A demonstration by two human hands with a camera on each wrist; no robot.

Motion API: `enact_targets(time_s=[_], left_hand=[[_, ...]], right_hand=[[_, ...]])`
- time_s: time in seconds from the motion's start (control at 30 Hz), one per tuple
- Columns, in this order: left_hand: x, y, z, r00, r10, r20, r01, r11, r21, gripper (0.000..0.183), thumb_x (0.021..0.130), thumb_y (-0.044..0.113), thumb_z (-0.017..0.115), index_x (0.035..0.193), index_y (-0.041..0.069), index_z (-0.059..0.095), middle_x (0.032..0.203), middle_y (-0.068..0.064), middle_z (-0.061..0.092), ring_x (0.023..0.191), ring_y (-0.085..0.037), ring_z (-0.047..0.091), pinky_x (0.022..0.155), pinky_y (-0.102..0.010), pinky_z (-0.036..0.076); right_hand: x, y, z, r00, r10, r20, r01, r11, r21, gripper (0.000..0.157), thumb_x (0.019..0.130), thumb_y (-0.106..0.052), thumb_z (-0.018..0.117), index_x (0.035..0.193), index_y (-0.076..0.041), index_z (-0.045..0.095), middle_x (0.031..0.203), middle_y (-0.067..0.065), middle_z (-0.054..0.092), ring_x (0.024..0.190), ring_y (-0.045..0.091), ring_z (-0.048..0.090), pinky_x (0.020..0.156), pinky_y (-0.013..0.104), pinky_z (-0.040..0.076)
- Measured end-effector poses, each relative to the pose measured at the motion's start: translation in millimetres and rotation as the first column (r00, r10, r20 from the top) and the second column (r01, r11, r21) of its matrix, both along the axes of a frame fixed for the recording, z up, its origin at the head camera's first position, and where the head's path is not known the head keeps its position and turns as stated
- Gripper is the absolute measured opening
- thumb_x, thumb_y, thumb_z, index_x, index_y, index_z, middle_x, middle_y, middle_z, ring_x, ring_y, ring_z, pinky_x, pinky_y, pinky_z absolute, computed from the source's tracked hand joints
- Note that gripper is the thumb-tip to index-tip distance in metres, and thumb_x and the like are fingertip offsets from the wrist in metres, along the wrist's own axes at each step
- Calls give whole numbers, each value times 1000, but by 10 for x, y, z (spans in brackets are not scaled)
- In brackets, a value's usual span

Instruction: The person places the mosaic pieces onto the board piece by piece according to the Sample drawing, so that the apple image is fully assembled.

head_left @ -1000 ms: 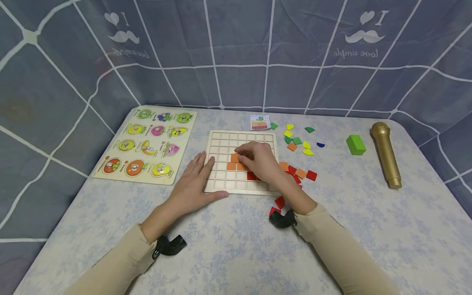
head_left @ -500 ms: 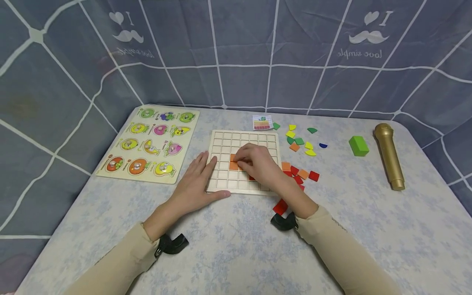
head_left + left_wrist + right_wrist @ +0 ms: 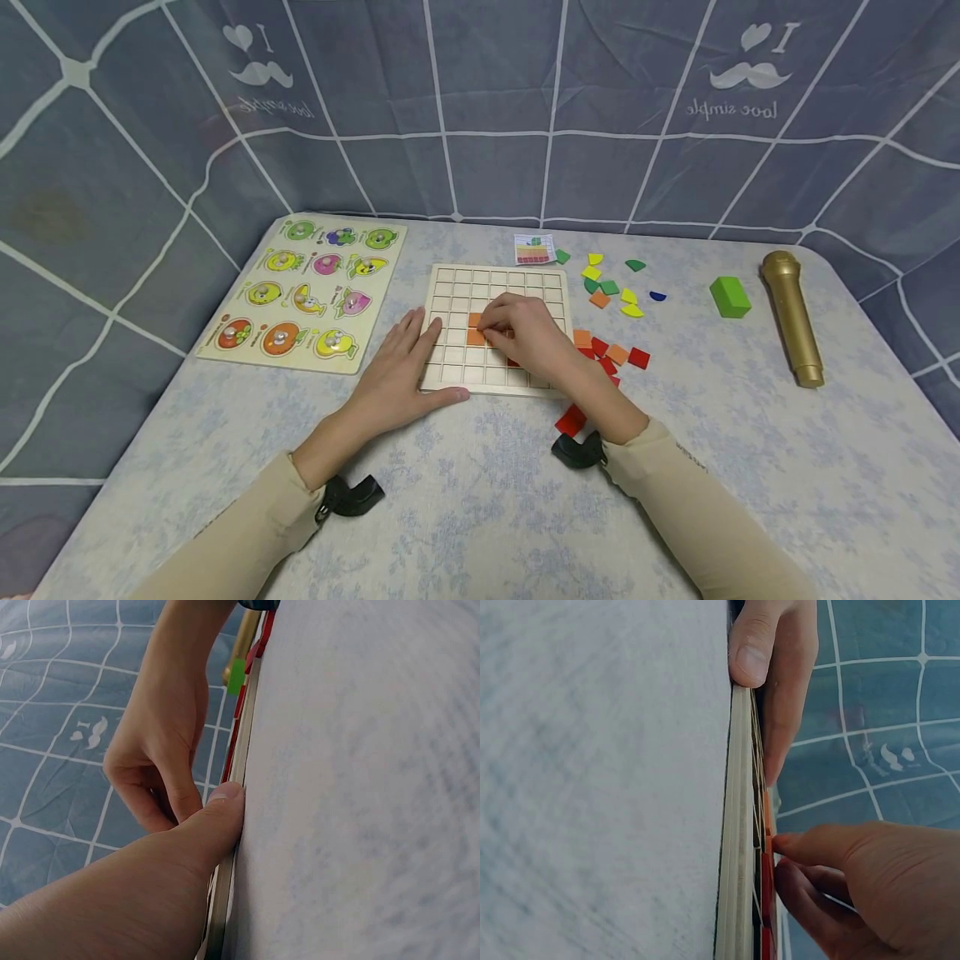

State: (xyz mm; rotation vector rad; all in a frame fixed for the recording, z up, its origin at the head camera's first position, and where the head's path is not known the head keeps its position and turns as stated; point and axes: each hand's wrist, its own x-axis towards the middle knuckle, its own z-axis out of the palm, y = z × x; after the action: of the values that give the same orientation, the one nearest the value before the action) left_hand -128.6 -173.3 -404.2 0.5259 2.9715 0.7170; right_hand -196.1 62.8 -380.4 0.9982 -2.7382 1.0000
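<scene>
A wooden grid board lies flat in the middle of the table. My left hand rests along its left side, fingers spread over the edge, thumb at the near left corner. Over the board, my right hand has its thumb and fingers brought together at an orange square tile set in the grid. From the right wrist view, the thumb tip meets the orange tile from above, beside a red tile. The right hand hides part of the grid and some tiles beneath it.
Loose red tiles, orange tiles and small green and yellow pieces scatter right of the board. A printed pattern card lies behind it. Fruit puzzle board at left; green block and gold microphone at right.
My right fingertips have come slightly down and closer in on the orange tiles. The left hand stays at the board's edge. The head view has shifted a little.
</scene>
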Motion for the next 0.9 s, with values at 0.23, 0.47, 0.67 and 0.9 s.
enact_targets(time_s=[0.23,0.47,0.67,0.9], left_hand=[[4,-11,-8,1000,0,-2,0,1000,3,112,89,64,76,168,5,22,176,-22,8,165,-38,4,134,-54,11],[10,-6,-11,1000,7,5,-7,1000,8,113,89,64,75,168,6,22,177,-21,7,165,-36,4,133,-55,12],[16,-17,9,1000,8,-15,-8,1000,10,111,89,64,75,167,3,23,176,-22,9,165,-38,5,134,-54,10],[-4,4,-31,1000,-10,-27,11,1000,20,111,89,63,76,167,3,24,176,-23,10,165,-38,6,134,-54,10]], right_hand=[[-1,13,20,1000,22,21,-23,1000,5,11,98,-8,74,106,-5,81,110,6,76,94,17,72,85,31,62],[16,153,145,997,28,65,-33,997,67,10,97,-13,78,105,-9,82,105,1,77,93,17,69,85,34,60],[128,449,242,987,35,158,-54,991,120,16,95,-20,81,109,-14,82,106,-2,76,98,16,68,88,35,60],[343,947,238,980,-17,200,-8,992,125,22,90,-18,86,111,-13,81,99,-7,75,85,11,66,80,32,60]])
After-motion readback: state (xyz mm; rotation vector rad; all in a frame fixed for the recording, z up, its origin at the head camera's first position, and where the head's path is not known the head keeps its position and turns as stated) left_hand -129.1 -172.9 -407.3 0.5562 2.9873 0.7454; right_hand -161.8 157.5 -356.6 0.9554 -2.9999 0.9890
